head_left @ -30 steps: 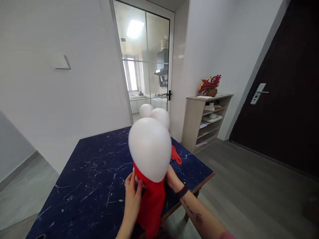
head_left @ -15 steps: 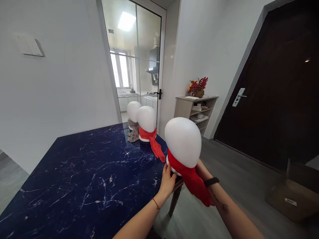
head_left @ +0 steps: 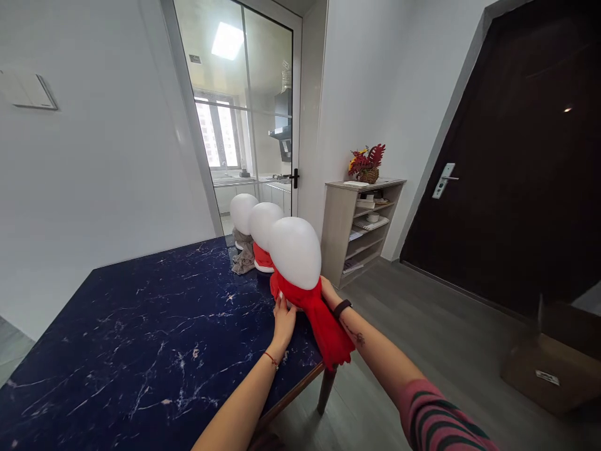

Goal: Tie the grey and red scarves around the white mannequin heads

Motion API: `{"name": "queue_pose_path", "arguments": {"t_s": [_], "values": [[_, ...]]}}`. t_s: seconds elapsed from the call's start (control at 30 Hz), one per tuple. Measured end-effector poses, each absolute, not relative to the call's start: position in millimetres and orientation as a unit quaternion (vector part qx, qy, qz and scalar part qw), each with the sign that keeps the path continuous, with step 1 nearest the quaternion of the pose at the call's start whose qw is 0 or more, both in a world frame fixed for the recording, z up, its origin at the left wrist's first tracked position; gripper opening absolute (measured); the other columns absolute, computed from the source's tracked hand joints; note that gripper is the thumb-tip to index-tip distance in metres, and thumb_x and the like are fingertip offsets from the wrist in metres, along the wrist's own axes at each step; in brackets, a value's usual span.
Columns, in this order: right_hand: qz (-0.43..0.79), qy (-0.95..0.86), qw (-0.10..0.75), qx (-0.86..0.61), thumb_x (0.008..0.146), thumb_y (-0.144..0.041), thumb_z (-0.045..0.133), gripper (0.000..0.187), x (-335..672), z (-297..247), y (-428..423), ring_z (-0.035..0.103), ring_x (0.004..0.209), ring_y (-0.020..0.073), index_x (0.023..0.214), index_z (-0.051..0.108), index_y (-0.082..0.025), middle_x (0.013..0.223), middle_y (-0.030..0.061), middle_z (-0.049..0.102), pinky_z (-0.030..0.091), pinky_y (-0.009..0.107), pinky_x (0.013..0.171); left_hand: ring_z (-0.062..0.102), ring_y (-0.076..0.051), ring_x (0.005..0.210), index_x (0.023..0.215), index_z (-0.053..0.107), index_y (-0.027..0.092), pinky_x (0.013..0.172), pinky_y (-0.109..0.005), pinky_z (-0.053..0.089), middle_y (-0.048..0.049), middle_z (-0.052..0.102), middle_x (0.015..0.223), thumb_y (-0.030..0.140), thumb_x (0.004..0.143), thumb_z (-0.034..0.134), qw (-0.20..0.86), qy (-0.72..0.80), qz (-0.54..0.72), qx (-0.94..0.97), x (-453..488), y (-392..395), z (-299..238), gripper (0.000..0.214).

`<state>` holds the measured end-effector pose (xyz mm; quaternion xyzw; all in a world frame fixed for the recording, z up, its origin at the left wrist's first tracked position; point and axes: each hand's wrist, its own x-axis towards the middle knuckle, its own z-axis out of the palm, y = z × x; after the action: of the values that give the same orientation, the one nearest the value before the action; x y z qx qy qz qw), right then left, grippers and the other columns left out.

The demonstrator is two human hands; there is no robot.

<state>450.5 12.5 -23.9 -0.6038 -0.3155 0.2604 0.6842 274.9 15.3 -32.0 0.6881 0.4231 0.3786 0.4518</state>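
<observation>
Between my two hands is a white foam mannequin head (head_left: pixel 297 254) with a red scarf (head_left: pixel 323 326) tied round its neck, one end hanging over the table edge. My left hand (head_left: pixel 284 319) grips the near left side of its base. Around the right side goes my right hand (head_left: pixel 328 291), its fingers mostly hidden behind the scarf. Just beyond stands a second white head (head_left: pixel 263 220) with a red scarf (head_left: pixel 261 255), partly covered by the nearer one. Farther back is a third white head (head_left: pixel 243 212) with a grey-brown scarf (head_left: pixel 243 258).
The dark blue marble-patterned table (head_left: pixel 141 338) ends at the right beside my hands. A low shelf cabinet (head_left: pixel 340 232) carries a flower basket (head_left: pixel 369 169). A glass door (head_left: pixel 244 125) stands behind the heads, and a cardboard box (head_left: pixel 554 369) sits on the floor at right.
Both hands have moved the nearest head left and away from me, from beside the table edge to over the tabletop, close to the second head. The view has shifted slightly.
</observation>
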Motion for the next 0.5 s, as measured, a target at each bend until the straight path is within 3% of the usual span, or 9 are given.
{"name": "queue_pose_path", "arguments": {"t_s": [0.13, 0.27, 0.5], "values": [[0.208, -0.309, 0.589, -0.717, 0.078, -0.033, 0.049, 0.027, 448.4, -23.3, 20.6, 0.058, 0.093, 0.0214, 0.062, 0.064, -0.018, 0.088, 0.0101, 0.07, 0.041, 0.035, 0.088, 0.024, -0.021, 0.137, 0.132, 0.044, 0.017, 0.113, -0.037, 0.017, -0.0093, 0.035, 0.146, 0.018, 0.078, 0.043, 0.444, 0.419, 0.379, 0.695, 268.6, 28.2, -31.8, 0.054], [0.162, -0.3, 0.533, -0.775, 0.078, -0.022, 0.047, 0.024, 449.6, -23.7, 15.7, 0.053, 0.108, 0.0246, 0.063, 0.065, -0.018, 0.1, 0.0142, 0.067, 0.035, 0.035, 0.092, 0.024, -0.022, 0.138, 0.132, 0.045, 0.018, 0.113, -0.038, 0.017, -0.0093, 0.034, 0.147, 0.012, 0.074, 0.045, 0.444, 0.41, 0.38, 0.701, 268.3, 30.7, -29.9, 0.058], [0.121, -0.292, 0.54, -0.78, 0.08, -0.034, 0.039, 0.035, 461.9, -13.3, -2.4, 0.059, 0.089, 0.0192, 0.074, 0.068, -0.015, 0.088, 0.0093, 0.069, 0.042, 0.027, 0.081, 0.026, -0.019, 0.137, 0.137, 0.036, 0.015, 0.114, -0.034, 0.018, -0.0081, 0.035, 0.147, 0.004, 0.065, 0.045, 0.474, 0.4, 0.371, 0.691, 259.0, 30.3, -23.5, 0.074]]}}
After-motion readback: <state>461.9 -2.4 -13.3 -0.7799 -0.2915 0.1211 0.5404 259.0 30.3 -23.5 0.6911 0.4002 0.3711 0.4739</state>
